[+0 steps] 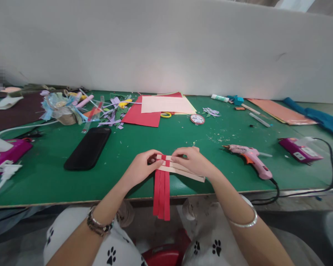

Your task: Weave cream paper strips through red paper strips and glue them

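Observation:
Red paper strips (161, 194) and cream paper strips (187, 172) cross in a small woven check at the table's front edge. The red ones hang down over the edge, while the cream ones stretch out to the right. My left hand (143, 166) pinches the left side of the weave, thumb on top. On the other side, my right hand (195, 160) grips the weave's upper right part between thumb and fingers. The undersides of the strips and some fingertips are hidden.
A black phone (88, 149) lies to the left. At the right are a pink glue gun (251, 157) with its cable and a purple power strip (301, 149). Behind my hands lie coloured paper sheets (166, 105), purple scraps (113, 114) and a round clock-face piece (197, 119).

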Motion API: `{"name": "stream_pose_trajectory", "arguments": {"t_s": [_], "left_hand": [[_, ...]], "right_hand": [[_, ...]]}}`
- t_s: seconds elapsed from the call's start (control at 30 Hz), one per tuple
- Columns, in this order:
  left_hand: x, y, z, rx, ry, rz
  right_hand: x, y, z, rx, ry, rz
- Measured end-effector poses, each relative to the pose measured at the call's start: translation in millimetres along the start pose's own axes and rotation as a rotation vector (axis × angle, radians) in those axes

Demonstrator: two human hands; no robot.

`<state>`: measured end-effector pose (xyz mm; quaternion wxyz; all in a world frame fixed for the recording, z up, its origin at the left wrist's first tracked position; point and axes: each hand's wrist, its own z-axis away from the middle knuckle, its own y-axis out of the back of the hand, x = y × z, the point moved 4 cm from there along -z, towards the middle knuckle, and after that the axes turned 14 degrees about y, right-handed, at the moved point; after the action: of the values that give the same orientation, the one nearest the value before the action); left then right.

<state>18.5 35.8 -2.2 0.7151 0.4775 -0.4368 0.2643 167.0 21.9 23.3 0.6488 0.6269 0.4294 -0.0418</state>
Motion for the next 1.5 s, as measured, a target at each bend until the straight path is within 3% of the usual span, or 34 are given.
{"name": "stream_pose_trajectory", "arguments": {"t_s": [0.23, 0.47, 0.77, 1.03, 1.3, 1.5], "left_hand": [[0.2, -4.0, 0.5, -0.044, 0.019, -0.001], [-0.2, -4.8, 0.7, -0.108, 0.039, 0.05], [-0.2, 2.5, 4.7, -0.074, 0.043, -0.047], [1.1, -1.3, 5.8, -0.121, -0.001, -0.093], [2.6, -1.8, 5.8, -0.12, -0.016, -0.102], [3.1, -1.2, 7.2, -0.109, -0.014, -0.106]], "right_hand": [[0.5, 2.2, 0.7, 0.134, -0.025, -0.055], [2.5, 0.1, 2.7, 0.141, -0.002, -0.175], [10.3, 6.6, 3.5, 0.254, -0.032, -0.11], [5.8, 0.6, -3.3, 0.179, -0.017, -0.237], [3.9, -0.7, -3.7, 0.278, -0.092, -0.437], [4.0, -0.9, -3.1, 0.272, -0.124, -0.451]]}}
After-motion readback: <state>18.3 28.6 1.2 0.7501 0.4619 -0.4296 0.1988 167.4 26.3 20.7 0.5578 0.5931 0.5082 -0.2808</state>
